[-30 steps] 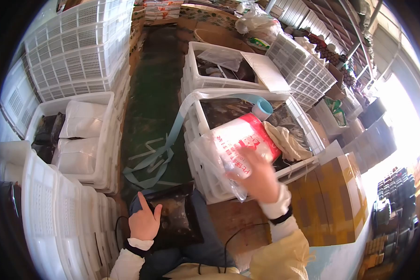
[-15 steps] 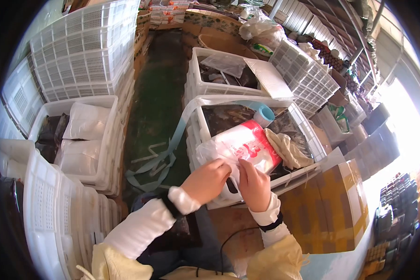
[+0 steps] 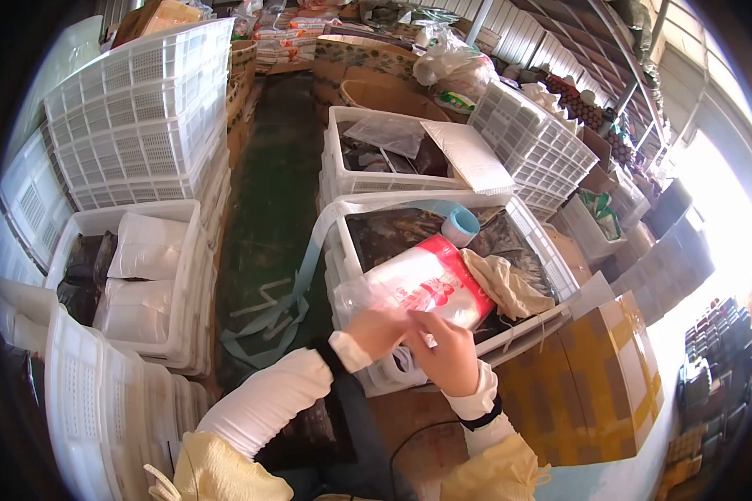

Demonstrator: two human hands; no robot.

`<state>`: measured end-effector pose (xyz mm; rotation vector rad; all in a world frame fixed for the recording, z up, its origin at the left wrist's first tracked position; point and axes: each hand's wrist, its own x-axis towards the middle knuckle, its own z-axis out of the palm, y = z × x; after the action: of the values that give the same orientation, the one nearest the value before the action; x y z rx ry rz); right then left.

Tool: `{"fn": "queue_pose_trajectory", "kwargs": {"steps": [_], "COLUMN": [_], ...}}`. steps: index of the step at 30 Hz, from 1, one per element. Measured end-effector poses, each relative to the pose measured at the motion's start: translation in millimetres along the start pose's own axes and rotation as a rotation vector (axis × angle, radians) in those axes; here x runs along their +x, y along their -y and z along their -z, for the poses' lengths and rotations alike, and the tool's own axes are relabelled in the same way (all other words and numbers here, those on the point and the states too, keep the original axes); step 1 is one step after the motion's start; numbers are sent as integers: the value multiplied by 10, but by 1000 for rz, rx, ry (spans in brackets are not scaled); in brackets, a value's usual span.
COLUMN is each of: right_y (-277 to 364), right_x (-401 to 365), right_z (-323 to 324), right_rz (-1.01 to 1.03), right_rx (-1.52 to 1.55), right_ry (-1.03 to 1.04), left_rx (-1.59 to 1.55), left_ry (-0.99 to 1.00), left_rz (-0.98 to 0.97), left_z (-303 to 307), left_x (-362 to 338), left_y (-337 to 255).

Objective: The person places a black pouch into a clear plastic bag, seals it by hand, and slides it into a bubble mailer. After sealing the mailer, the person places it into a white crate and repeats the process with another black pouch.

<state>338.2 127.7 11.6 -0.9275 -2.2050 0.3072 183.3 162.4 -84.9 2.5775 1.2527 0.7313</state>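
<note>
A red-and-white printed plastic package (image 3: 433,284) lies on the dark contents of a white crate (image 3: 564,267). Thin clear plastic film (image 3: 355,294) spreads from its near left end. Just in front of the package, my left hand (image 3: 373,336) and my right hand (image 3: 444,355) meet with fingers closed, pinching the edge of this film. A small white bit shows between my right fingers; the fingertips are partly blurred. Behind the package stands a roll of light-blue tape (image 3: 460,226), its strip trailing over the crate's left side. A beige cloth (image 3: 510,285) lies right of the package.
White crates (image 3: 142,108) are stacked at the left, one holding white packets (image 3: 149,245). Beyond my crate is another crate with a white foam sheet (image 3: 470,157) across it. A taped cardboard box (image 3: 589,380) stands at the right. Green floor (image 3: 263,184) runs between the stacks.
The view has tilted, so the crates and package sit lower in it. My hands have come closer together, the fingers now meeting in front of the package.
</note>
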Motion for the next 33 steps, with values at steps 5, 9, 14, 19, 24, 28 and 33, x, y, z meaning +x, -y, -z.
{"fn": "queue_pose_trajectory", "kwargs": {"steps": [5, 9, 14, 19, 24, 28, 33], "right_y": [227, 498, 717, 890, 788, 369, -108], "right_x": [137, 233, 289, 536, 894, 1252, 1386], "right_z": [232, 256, -300, -17, 104, -269, -898], "right_rz": [-78, 14, 127, 98, 143, 98, 143], "right_rx": [224, 434, 255, 234, 114, 87, 48], "right_ry": [-58, -29, 28, 18, 15, 171, 463], "left_rx": [-89, -526, -582, -601, -803, -1243, -1392], "left_ry": [-196, -564, -609, -615, -313, -381, -161], "left_rz": [-90, 531, 750, 661, 650, 596, 503], "left_z": [459, 829, 477, -28, 45, 446, 807], "left_x": [-636, -824, -432, 26, -90, -358, -579], "left_y": [-124, 303, 1770, 2566, 2710, 2160, 1385]}}
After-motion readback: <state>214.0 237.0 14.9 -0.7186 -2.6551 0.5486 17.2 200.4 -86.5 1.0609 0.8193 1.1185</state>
